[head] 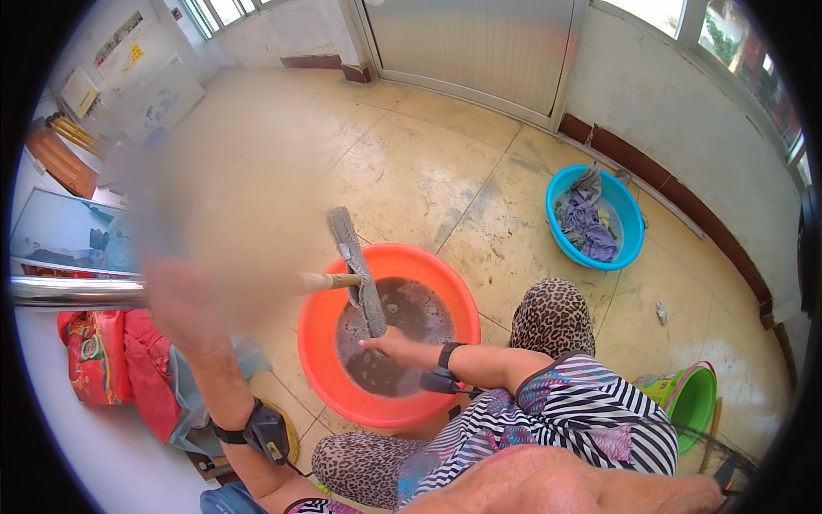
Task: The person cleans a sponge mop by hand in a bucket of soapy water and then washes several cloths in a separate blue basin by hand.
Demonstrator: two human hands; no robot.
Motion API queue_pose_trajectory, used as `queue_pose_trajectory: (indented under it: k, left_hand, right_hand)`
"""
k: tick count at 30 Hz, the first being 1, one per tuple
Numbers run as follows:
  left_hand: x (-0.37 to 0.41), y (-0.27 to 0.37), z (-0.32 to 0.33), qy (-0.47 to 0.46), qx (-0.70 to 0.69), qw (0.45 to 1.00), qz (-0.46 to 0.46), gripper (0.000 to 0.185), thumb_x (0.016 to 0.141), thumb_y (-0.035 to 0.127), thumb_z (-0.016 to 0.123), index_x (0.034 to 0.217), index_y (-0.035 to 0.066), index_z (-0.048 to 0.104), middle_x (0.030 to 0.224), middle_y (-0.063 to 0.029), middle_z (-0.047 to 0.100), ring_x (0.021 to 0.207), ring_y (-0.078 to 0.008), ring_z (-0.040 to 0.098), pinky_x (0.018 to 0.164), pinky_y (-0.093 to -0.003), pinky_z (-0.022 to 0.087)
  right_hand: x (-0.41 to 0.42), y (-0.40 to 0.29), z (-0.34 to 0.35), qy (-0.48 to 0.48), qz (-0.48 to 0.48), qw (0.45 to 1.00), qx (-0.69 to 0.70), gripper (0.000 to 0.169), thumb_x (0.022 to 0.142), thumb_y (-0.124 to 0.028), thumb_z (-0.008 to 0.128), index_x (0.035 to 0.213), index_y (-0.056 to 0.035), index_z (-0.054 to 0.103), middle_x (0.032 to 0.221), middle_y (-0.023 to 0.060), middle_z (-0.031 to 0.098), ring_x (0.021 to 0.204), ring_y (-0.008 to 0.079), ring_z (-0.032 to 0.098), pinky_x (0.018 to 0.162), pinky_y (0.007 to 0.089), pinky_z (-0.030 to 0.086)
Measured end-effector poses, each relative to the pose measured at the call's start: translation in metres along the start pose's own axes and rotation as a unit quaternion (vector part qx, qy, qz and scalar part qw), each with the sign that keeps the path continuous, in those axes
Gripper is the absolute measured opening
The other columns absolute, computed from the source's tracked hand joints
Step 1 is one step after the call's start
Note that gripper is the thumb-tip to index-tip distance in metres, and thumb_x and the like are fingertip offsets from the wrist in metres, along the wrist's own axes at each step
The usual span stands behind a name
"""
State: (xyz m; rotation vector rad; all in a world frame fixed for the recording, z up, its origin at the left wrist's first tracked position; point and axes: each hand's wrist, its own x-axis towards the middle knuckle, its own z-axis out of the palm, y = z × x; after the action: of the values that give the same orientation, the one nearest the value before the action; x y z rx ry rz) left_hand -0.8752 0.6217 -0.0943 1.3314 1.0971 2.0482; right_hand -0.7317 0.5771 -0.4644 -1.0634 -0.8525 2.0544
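Observation:
My right hand [386, 343] grips the lower end of a grey cloth-covered flat mop head [365, 283], which stands tilted over an orange plastic basin [314, 379]. Cloudy grey-brown water [404, 308] with suds lies in the basin. A pole [331, 281] meets the middle of the mop head and runs left into a large blurred patch; a shiny metal length [77, 292] shows beyond it. My left hand [183, 295] is up at the left beside the pole, its fingers lost in the blur, so its hold is unclear.
A blue basin [632, 247] with wet purple and grey cloths [587, 225] stands at the right. A green bucket [697, 411] lies at the lower right. Red bags [96, 360] are at the left. A metal-framed door [475, 51] and walls border the tiled floor.

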Motion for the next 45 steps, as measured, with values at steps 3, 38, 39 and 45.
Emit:
queue_pose_trajectory:
  k: [3,38,39,45]
  left_hand:
    - [0.000,0.003,-0.003,-0.010,-0.001,1.000,-0.007,0.044,0.095,0.031,0.054,0.063,0.016,0.029,0.049,0.0025,0.024,0.042,-0.0093,0.024,0.048,-0.0267,0.028]
    - [0.037,-0.082,-0.024,-0.011,-0.096,0.979,-0.180,0.034,0.087,0.034,0.066,0.075,0.012,0.044,0.055,0.0005,0.042,0.048,-0.0134,0.044,0.051,-0.0300,0.042]
    - [0.036,-0.098,-0.025,0.009,-0.074,0.987,-0.140,0.030,0.088,0.030,0.067,0.079,0.010,0.046,0.058,-0.0001,0.044,0.050,-0.0143,0.047,0.052,-0.0304,0.045]
    - [0.013,-0.194,-0.039,0.030,0.025,0.969,-0.242,0.027,0.093,0.017,0.055,0.111,0.008,0.037,0.087,-0.0049,0.049,0.073,-0.0148,0.054,0.067,-0.0300,0.049]
  right_hand:
    - [-0.011,-0.016,-0.002,-0.111,0.031,0.979,0.171,0.053,0.077,-0.058,0.065,0.100,-0.0106,0.056,0.086,0.0049,0.059,0.082,0.0155,0.058,0.071,0.0340,0.049]
    - [0.015,0.006,0.001,0.155,0.135,0.946,0.250,0.068,0.075,-0.078,0.049,0.087,-0.0108,0.050,0.055,0.0021,0.041,0.045,0.0182,0.043,0.045,0.0355,0.038]
    - [0.016,0.009,-0.004,0.147,0.126,0.950,0.244,0.067,0.075,-0.077,0.050,0.087,-0.0115,0.050,0.055,0.0017,0.040,0.046,0.0179,0.043,0.045,0.0354,0.037]
    - [0.021,0.011,-0.013,0.248,0.145,0.922,0.262,0.057,0.075,-0.071,0.054,0.081,-0.0144,0.048,0.057,0.0006,0.040,0.046,0.0173,0.041,0.047,0.0339,0.036]
